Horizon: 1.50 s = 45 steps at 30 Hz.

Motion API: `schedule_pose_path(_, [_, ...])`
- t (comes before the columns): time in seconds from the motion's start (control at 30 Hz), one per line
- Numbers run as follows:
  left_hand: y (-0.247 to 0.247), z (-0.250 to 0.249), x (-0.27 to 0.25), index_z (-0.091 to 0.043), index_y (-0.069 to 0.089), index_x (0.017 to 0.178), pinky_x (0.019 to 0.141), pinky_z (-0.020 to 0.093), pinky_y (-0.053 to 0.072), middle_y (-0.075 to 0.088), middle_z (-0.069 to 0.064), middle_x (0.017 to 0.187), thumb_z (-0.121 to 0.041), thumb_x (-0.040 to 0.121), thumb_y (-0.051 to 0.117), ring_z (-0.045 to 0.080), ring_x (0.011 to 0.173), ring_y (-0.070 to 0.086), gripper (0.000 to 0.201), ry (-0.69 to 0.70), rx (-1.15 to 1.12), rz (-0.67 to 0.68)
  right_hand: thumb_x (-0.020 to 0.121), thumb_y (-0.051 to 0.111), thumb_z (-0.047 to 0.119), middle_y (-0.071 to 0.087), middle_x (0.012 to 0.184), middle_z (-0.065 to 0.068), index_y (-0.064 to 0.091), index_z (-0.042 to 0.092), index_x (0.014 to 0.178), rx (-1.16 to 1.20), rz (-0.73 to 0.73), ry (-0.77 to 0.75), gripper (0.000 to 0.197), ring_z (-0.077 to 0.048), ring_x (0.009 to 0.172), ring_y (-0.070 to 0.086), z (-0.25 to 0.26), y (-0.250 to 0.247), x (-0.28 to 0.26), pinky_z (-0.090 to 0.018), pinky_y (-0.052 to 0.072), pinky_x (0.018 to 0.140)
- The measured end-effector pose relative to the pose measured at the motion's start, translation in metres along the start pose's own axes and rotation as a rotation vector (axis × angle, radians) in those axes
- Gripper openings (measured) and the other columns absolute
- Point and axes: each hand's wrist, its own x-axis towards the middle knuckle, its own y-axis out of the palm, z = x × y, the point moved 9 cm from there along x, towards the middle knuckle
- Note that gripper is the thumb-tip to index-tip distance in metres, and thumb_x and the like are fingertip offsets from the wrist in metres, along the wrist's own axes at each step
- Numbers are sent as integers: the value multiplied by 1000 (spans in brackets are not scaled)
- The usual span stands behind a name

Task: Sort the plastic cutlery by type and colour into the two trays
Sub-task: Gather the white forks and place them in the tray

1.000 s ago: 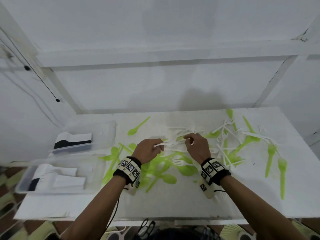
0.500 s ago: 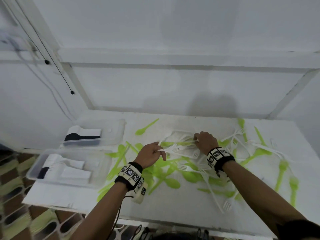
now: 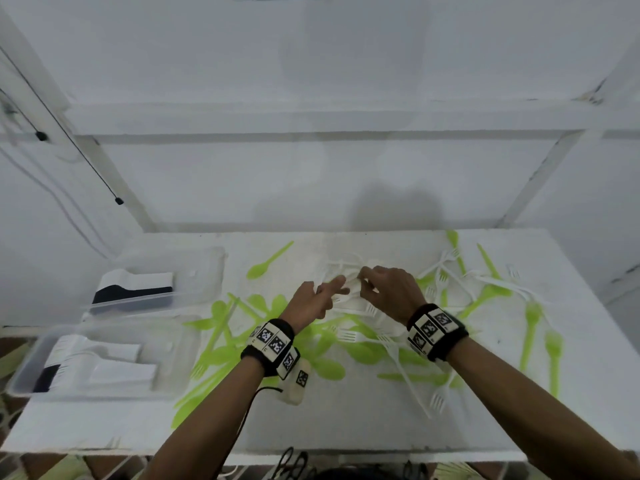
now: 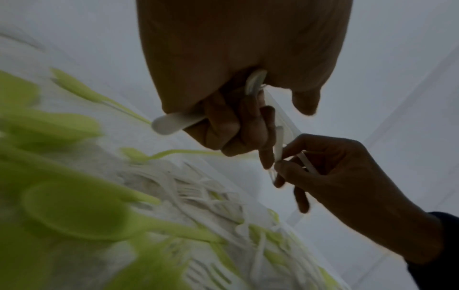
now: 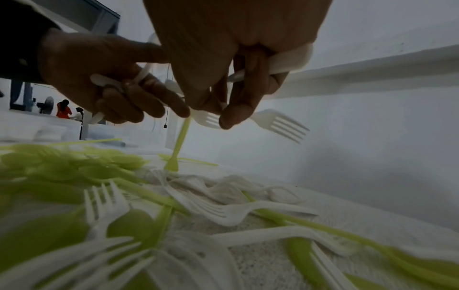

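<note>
L hand (image 3: 309, 304) index now extended – both hands clutch white forks (image 5: 280, 122), R hand (image 3: 389, 292) nearer.

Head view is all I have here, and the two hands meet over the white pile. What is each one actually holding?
Observer: The left hand grips several white spoons; one bowl sticks out past the palm.
Operator: And the right?
Observer: The right hand holds white forks, tines pointing away from the palm.
Operator: Any green mixed in?
Observer: A green piece hangs tilted below the fingertips, its lower end at the pile; which hand holds it I cannot tell.
</note>
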Motion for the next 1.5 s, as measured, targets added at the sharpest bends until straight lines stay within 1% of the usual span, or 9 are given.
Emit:
schedule_pose_path(0.27, [26,-11,8,-9,79,92,50,16,37,53,-5,62,-34,103,57,3,46,41,36,78,190,102,83,62,22,70,71,1,71,21,91,85,-73,53,12,-25,54,64,-1,-6,-16,-33,51,47])
schedule_pose_path(0.37, [26,-6,4,-19,78,83,56,19,43,65,8,73,-40,106,49,9,59,52,42,126,230,89,93,59,20,74,84,6,71,27,113,420,-30,279,25,-11,54,65,-16,3,-29,-29,56,68])
schedule_pose_path(0.5, [50,-8,-7,-19,69,75,53,23,40,56,-9,62,-42,106,49,7,52,45,43,175,157,236,106,44,13,71,87,0,63,26,132,867,125,455,35,-22,53,70,-5,17,-35,-28,57,72])
schedule_pose_path(0.63, [53,4,2,-6,73,92,52,26,38,66,7,71,-44,107,47,16,49,47,48,145,112,204,100,38,2,68,79,1,66,20,110,639,-27,485,35,-21,61,68,-19,11,-25,-34,54,64])
schedule_pose_path(0.8, [28,7,17,-9,62,123,60,26,46,74,8,109,4,105,28,19,84,71,41,177,69,145,92,34,-8,59,88,-6,66,11,106,518,-42,521,40,-22,57,64,-43,11,-33,-31,53,61])
schedule_pose_path(0.93, [5,-4,21,-7,69,95,60,26,45,75,-11,97,23,78,28,13,78,63,54,228,58,10,92,45,-2,63,73,-10,75,14,98,405,95,463,35,-25,64,57,-32,25,-39,-25,42,81])
schedule_pose_path(1.07, [-10,-16,14,-5,68,89,58,14,39,66,-26,85,22,66,32,14,74,54,51,345,169,-67,88,52,23,70,87,-3,76,22,105,326,197,400,29,-24,86,67,-9,44,-37,-39,53,82])
schedule_pose_path(1.27, [-44,-3,-5,-9,67,75,53,23,41,63,10,79,14,70,37,22,53,52,39,235,-13,-201,95,58,19,61,116,-7,66,16,120,82,315,304,27,-32,99,64,9,65,-23,-37,49,79])
schedule_pose_path(1.5, [-51,32,-19,10,71,82,43,22,25,55,12,68,13,93,30,17,39,32,43,86,-139,-152,94,56,17,48,132,-8,60,11,122,-106,477,212,29,-37,105,64,3,89,-3,-44,53,83])
